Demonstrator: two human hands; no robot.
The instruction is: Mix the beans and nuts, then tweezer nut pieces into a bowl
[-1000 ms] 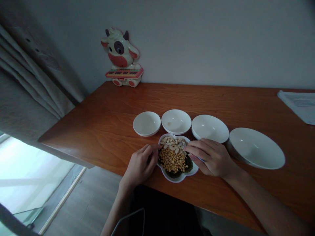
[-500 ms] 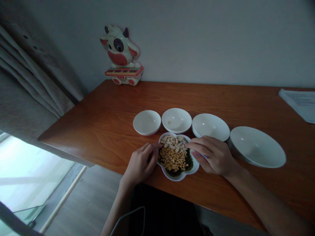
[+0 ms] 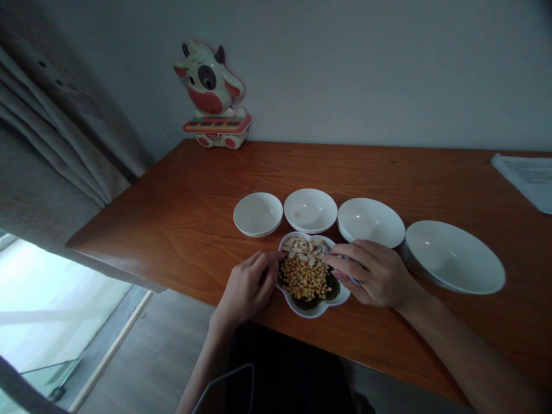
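A white, lobed dish stands near the table's front edge. Inside it lie flat pale seeds at the back, yellow beans in the middle and a dark green layer around the edge. My left hand rests against the dish's left side, its forefinger and thumb curled at the rim. Over the right side of the dish, my right hand is closed, fingertips together beside the pale seeds. What those fingers hold is hidden; a small bluish edge shows beneath them.
Behind the dish, a row of white bowls runs rightward: a small bowl, a second, a third and a larger one. A cow toy with a keyboard stands by the wall. Papers lie far right.
My right hand's fingertips have shifted slightly left and inward over the pale seeds. My left hand and the dish have stayed in place.
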